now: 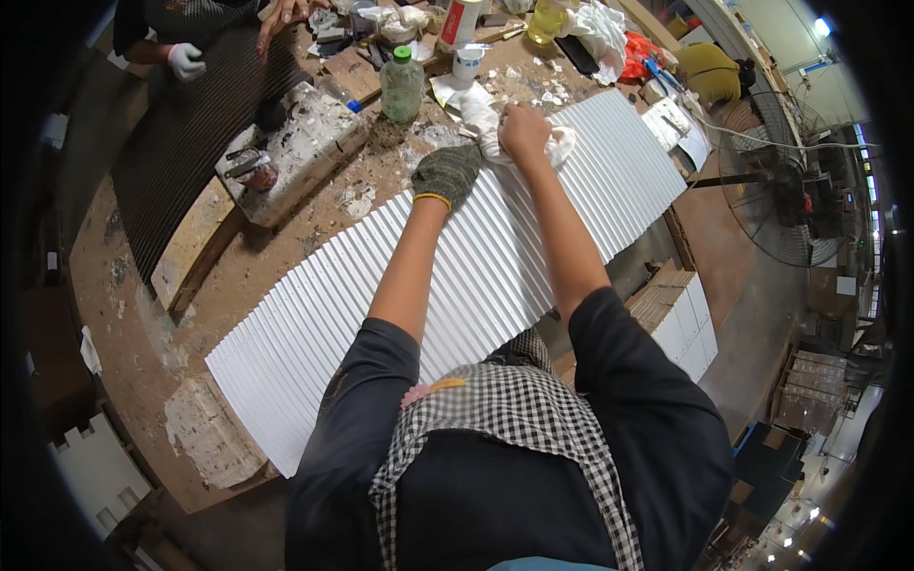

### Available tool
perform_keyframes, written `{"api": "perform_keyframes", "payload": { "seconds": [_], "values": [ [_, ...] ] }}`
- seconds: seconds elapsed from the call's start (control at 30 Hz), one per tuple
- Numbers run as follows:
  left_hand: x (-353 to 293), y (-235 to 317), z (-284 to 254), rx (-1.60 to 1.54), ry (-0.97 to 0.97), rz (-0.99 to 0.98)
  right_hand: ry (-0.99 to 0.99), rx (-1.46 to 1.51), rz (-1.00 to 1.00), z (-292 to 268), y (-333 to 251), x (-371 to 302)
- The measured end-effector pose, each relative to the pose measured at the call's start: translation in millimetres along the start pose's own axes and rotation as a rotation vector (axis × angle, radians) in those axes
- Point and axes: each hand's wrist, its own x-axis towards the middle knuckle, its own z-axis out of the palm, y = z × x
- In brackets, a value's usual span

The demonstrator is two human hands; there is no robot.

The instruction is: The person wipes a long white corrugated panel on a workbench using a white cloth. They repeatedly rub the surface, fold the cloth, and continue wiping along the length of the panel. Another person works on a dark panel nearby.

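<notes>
A long white ribbed panel (381,295) lies slantwise across the workbench in front of me, its lower left end on a paint-stained block (211,433). My left hand (447,177), in a dark grey knit glove with a yellow cuff, is closed at the panel's far edge; its fingertips are mostly hidden. My bare right hand (526,133) is closed on a crumpled white cloth (560,147) that rests on the far edge of the panel. The cloth spreads on both sides of my fist and touches the bench beyond.
Behind the panel stand a green-capped bottle (402,88), a small white cup (466,63) and a jar of yellow liquid (548,21). A stained block (295,147) and dark ribbed panel (181,162) lie left. A gloved co-worker's hand (187,62) is beyond; a fan (776,181) stands right.
</notes>
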Motion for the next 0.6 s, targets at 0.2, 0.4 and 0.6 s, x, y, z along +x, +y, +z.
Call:
{"api": "perform_keyframes", "payload": {
  "seconds": [0.2, 0.4, 0.6],
  "values": [
    [6, -8, 6, -0.035, -0.008, 0.019, 0.281, 0.529, 0.115, -34, 37, -16],
    [2, -27, 44, 0.041, 0.168, 0.168, 0.115, 0.048, -0.075, -37, 47, -118],
    [2, -2, 13, -0.079, 0.079, 0.035, 0.085, -0.045, 0.024, -2, 4, -52]
  ]
}}
